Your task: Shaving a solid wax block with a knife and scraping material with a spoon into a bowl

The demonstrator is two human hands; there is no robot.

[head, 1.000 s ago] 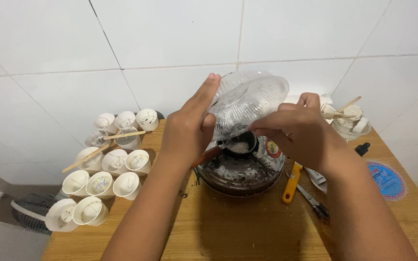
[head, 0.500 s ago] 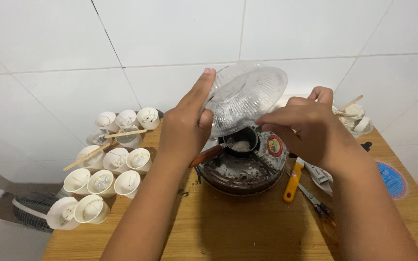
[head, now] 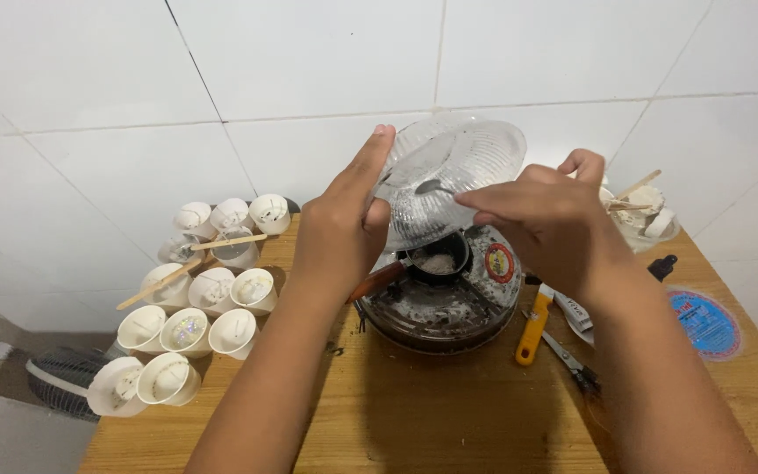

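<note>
Both hands hold a clear ribbed glass lid (head: 454, 180) tilted up over a round dark pan (head: 439, 307) on the wooden surface (head: 449, 421). Left hand (head: 339, 233) — fingers spread flat along the lid's left rim, thumb behind; open-palmed support, not a pinch. Right hand (head: 546, 219) — fingers curled together over the lid's right edge, the grip pressed on the glass; how the thumb sits cannot be told.

Inside the pan stands a small dark pot (head: 436, 259) with pale contents, its reddish-brown handle (head: 377, 281) pointing left. The lid hangs directly above it, apart from the pan's rim.

Judgement on handling: glass is slick and likely warm, so both edges want steady counter-pressure; keep the tilt facing away so any drip or vapour runs toward the wall, and keep the lid clear of the pot handle.

Labels and packages:
- round red-and-yellow sticker (head: 499, 262) on the pan's right inner rim
- flat blue disc with red printing (head: 704, 323) lying at the surface's right edge
- white paper cups (head: 212, 294) clustered at left, several on their sides, wooden sticks (head: 225, 241) across them
- clear bowl (head: 647, 219) of white pieces at far right
- yellow-handled tool (head: 532, 329) just beside the pan
</note>
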